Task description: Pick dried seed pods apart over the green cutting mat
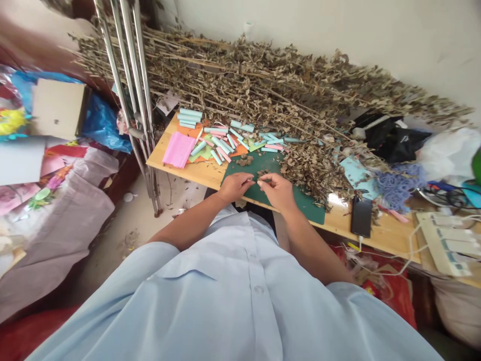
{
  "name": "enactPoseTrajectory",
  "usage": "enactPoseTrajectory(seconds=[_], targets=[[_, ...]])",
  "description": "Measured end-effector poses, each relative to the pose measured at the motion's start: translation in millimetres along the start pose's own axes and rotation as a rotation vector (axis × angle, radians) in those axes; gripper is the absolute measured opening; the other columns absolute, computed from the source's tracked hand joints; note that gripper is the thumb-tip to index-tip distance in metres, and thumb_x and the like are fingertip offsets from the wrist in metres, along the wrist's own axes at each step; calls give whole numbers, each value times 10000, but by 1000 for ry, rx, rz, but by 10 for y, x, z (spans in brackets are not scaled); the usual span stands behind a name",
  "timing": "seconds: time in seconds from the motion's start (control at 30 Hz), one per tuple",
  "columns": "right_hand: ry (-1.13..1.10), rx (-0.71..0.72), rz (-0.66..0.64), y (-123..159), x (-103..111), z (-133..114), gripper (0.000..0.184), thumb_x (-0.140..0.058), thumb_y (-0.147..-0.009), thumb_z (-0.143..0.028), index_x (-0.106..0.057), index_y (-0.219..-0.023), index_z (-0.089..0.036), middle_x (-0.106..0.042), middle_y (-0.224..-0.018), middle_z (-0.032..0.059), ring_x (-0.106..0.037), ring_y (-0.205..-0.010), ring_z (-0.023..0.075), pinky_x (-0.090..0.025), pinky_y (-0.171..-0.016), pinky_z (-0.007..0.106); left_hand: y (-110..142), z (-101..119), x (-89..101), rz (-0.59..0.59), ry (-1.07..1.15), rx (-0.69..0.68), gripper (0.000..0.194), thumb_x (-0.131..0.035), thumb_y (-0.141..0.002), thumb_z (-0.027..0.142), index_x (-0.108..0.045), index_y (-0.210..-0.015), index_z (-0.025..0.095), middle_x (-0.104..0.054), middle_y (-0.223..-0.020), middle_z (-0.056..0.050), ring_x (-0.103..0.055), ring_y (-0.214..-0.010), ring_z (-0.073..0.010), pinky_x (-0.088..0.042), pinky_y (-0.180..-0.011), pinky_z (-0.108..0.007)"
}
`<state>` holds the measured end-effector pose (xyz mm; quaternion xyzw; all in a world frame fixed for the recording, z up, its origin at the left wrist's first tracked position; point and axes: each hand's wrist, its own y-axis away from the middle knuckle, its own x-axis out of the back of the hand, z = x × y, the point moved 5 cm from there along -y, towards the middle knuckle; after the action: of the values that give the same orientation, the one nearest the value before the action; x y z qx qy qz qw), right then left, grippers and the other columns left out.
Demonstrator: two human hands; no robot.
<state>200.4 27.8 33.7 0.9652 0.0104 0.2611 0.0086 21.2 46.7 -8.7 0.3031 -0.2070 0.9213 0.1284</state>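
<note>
Over a green cutting mat (308, 213) on a wooden table (199, 175), two bare hands work close together in my head-camera feed. Nearest me are a pale blue shirt (240, 301) and both bare forearms, reaching out to the table's edge. The left hand (233, 186) curls its fingers (246, 176) into a pinch, while the right hand (277, 192) bunches its fingertips (260, 184) just beside it. Neither hand is open, but anything between the fingers is too small for me to make out, so I cannot tell whether either one holds something.

Dry leaf crumbs (263, 172) lie on the mat just beyond the fingertips, and a larger heap of dried leaves (306, 168) spills over its far side. From here, the grip looks well suited to brittle stuff: fingertips only, palms off the mat, hands close enough that nothing has far to travel.

Left of the crumbs, pale blue paper strips (220, 145) and pink strips (223, 154) scatter over orange paper (188, 131), beside a pink pad (178, 149). Farther on, long dried branches (240, 80) lie against the wall (356, 30). Steel poles (130, 100) stand at the table's left corner, while a phone (361, 216), blue yarn (400, 185) and black bags (394, 143) crowd the right.
</note>
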Motion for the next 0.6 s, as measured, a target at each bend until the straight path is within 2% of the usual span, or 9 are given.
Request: enactPoseTrajectory(seconds=[0.1, 0.27, 0.43, 0.6], targets=[[1, 123, -7, -25, -59, -222, 189, -694, -857, -380, -739, -960, -228, -752, -867, 29, -680, -724, 189, -550, -727, 331, -2, 31, 15, -17, 15, -20, 237, -565, -1005, 308, -710, -1143, 181, -757, -1039, -81, -704, -992, -198, -534, -878, -307], [206, 317, -37, -76, -133, -420, 130, -662, -891, -319, -733, -964, -238, -745, -930, 43, -673, -794, 199, -559, -808, 354, -5, 61, 25, -42, -18, -32, 192, -531, -994, 259, -699, -978, 166, -731, -939, -82, -681, -929, -198, -515, -818, -294], [344, 348, -120, -77, -164, -474, 140, -616, -912, -262, -724, -996, -233, -744, -999, 75, -678, -887, 231, -558, -853, 377, 2, 37, 2, -34, -28, -51, 196, -521, -992, 264, -690, -974, 166, -720, -918, -79, -677, -913, -202, -513, -804, -297], [336, 322, -128, -58, -123, -458, 220, -619, -927, -315, -713, -1108, -232, -742, -1084, 82, -686, -850, 219, -572, -820, 372, 6, 44, 7, -34, 4, -52, 179, -543, -980, 240, -703, -1013, 166, -737, -966, -84, -696, -959, -205, -524, -837, -301]])
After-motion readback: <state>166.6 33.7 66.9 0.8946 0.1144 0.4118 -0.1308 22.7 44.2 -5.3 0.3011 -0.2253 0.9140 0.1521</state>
